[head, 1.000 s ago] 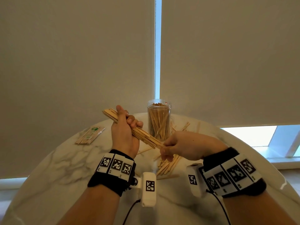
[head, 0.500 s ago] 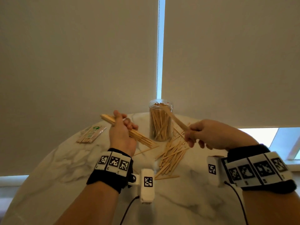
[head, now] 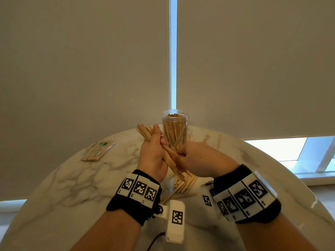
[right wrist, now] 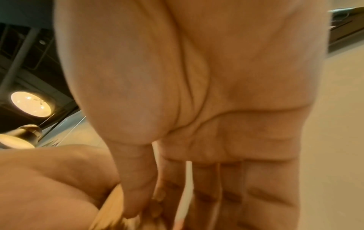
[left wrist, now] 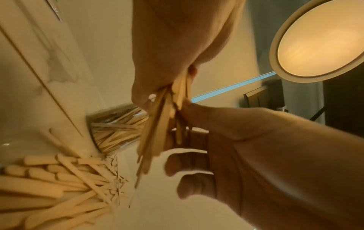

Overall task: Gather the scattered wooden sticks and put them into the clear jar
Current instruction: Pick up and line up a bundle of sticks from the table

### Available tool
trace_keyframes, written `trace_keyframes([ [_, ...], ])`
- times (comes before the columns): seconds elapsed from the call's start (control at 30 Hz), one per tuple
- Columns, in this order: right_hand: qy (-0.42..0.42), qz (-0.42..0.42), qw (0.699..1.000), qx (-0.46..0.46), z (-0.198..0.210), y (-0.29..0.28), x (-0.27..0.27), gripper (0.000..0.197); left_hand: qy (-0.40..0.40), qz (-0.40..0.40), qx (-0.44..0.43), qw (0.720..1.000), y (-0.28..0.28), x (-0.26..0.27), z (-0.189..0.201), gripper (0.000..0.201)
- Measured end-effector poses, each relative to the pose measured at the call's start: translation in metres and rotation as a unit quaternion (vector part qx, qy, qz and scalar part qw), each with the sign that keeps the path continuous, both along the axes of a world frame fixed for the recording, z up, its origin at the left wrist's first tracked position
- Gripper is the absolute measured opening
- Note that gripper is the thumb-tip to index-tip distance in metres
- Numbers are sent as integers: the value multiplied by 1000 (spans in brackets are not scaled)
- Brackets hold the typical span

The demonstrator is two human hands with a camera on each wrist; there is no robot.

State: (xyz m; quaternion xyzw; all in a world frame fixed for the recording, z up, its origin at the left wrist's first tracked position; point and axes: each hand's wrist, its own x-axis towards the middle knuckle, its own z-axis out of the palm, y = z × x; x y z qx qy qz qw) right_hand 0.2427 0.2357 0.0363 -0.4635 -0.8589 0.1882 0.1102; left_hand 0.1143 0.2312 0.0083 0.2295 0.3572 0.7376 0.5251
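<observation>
Table (head: 72, 178): round, marble-patterned; carries the jar, the loose sticks and a wrapped packet.
Clear jar (head: 175, 131): upright at the far middle of the table, lid off, already densely filled with wooden sticks standing on end; it stands just beyond both hands.
Scattered wooden sticks (head: 183, 183): a loose pile on the table between the wrists, more strays to the right of the jar; flat, rounded-end sticks crossing at mixed angles.
Bundle of sticks (head: 170, 158): held clear of the table, long axis slanting from far-left, beside the jar's rim, down to near-right over the pile.
Left hand (head: 154, 154): fingers curled round the bundle's middle; the nearer hand to the jar mouth.
Right hand (head: 190, 156): meets the bundle's lower half, thumb and fingertips closing on sticks there; exact pinch blurred in the wrist view.
Key relation: the jar mouth lies up and just right of the bundle's far end, so the bundle probably needs tipping upright before it goes in.
Wrapped packet of sticks (head: 98, 151): far left, well apart, untouched.
</observation>
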Motion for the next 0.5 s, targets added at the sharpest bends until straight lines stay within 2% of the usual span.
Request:
trace_keyframes([
  [0.1, -11, -7, 999, -33, 4, 0, 4, 47, -37, 51, 22, 998, 3, -9, 1, 32],
  [0.2, -14, -30, 998, -49, 4, 0, 7, 85, -102, 82, 62, 989, 4, -20, 7, 31],
  [0.23, -13, -28, 998, -52, 3, 0, 6, 87, -112, 88, 68, 987, 4, -22, 8, 32],
  [0.37, 105, 19, 990, -87, -6, -2, -9, 38, -100, 60, 64, 991, 1, -13, 9, 35],
  [0.5, 137, 9, 990, -42, -10, 0, -17, 17, -36, 3, 58, 998, -1, -3, 8, 37],
])
